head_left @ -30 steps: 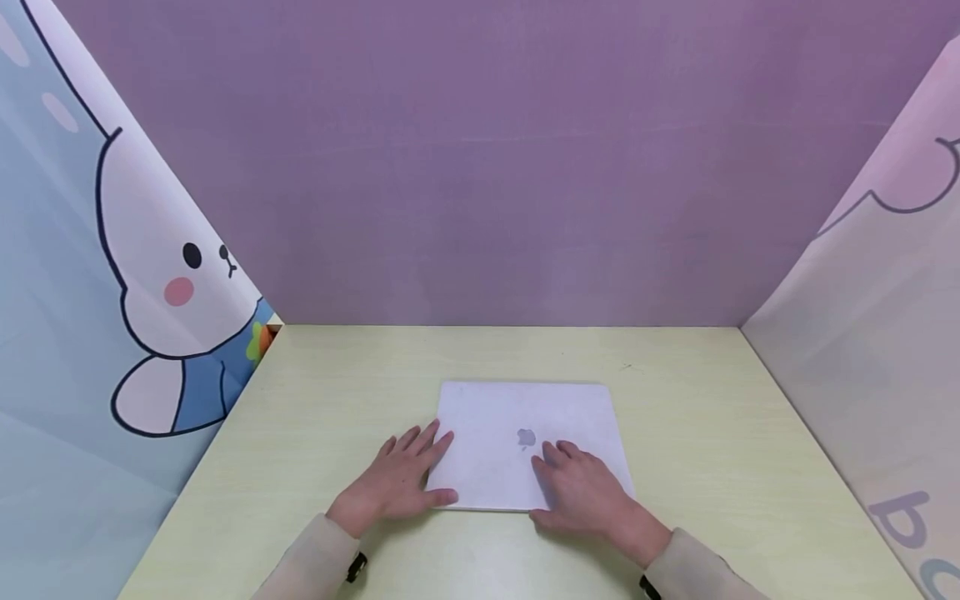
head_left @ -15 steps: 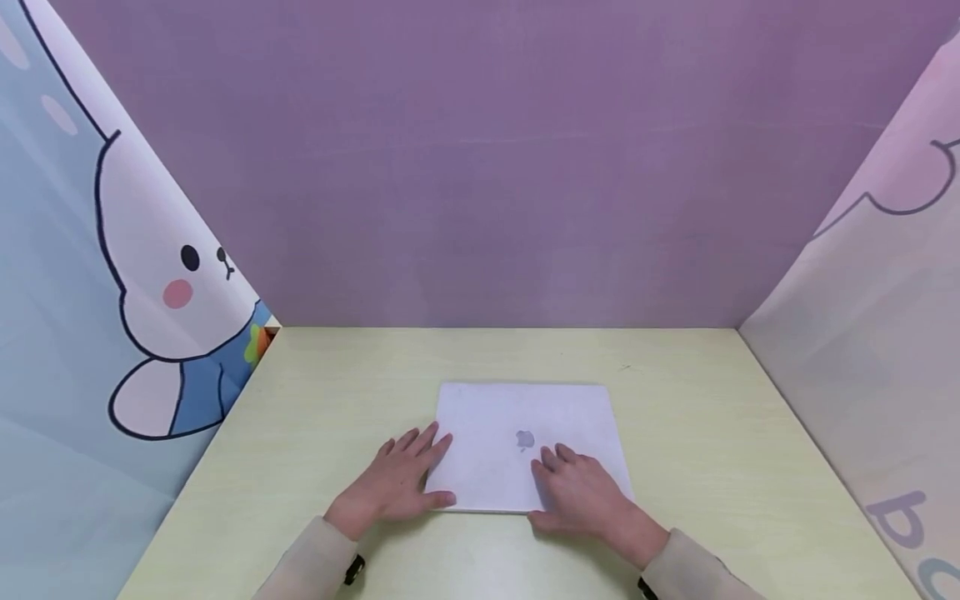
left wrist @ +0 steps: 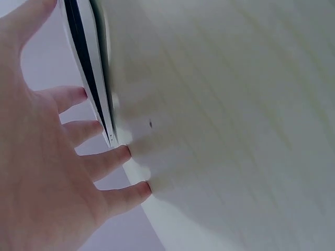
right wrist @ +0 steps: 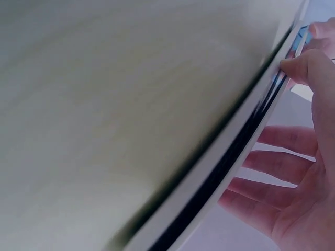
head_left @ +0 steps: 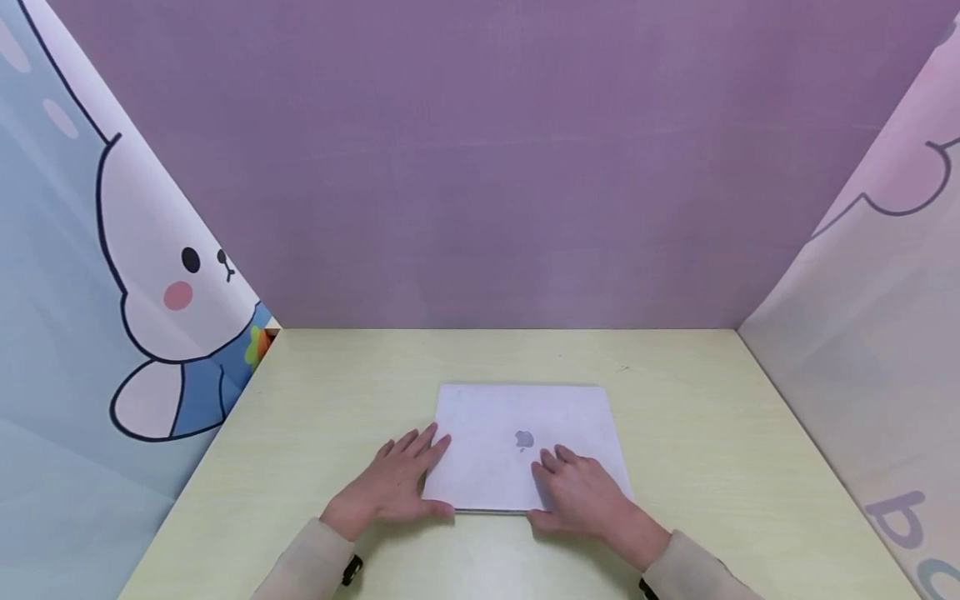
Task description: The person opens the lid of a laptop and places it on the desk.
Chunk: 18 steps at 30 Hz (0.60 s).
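Rabbit-printed fabric point(head_left: 180, 333) at frame left borders a pale desk point(head_left: 337, 375). Left of lower centre, the left hand point(head_left: 393, 483) spreads its fingers at the left edge of a laptop point(head_left: 480, 467), thumb at the near edge, presumably steadying it. The laptop lies between and partly beneath the hands; wrist views show a dark gap below its lid point(head_left: 525, 404). Lower right of centre, the right hand point(head_left: 581, 496) pinches the near edge, fingers above and thumb at the gap, likely for purchase on the lid.
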### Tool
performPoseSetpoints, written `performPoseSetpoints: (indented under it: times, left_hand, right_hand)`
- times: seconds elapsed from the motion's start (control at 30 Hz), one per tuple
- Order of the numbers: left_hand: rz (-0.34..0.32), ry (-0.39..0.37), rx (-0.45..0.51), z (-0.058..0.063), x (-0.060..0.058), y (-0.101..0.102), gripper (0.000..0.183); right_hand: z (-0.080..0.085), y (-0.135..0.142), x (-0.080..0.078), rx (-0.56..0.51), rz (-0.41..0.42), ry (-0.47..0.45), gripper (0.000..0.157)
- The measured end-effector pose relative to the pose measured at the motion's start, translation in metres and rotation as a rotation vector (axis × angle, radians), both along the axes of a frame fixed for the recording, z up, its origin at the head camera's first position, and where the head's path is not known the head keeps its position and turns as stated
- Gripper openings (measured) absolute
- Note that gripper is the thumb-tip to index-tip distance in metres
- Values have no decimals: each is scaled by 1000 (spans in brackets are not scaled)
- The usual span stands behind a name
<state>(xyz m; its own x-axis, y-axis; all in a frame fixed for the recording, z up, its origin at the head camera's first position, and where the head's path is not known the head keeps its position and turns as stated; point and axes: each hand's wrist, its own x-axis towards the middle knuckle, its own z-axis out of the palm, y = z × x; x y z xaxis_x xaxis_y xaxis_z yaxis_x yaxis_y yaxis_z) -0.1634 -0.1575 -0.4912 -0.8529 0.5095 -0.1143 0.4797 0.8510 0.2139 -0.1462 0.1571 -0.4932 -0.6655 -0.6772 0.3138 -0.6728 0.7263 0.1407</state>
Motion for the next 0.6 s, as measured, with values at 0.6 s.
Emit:
performPoseSetpoints:
  times: [0.6]
  left_hand:
    - [-2,-17,17,-5,0,-1,106]
  right_hand:
    - [9,1,-2,-21,16,-25,45]
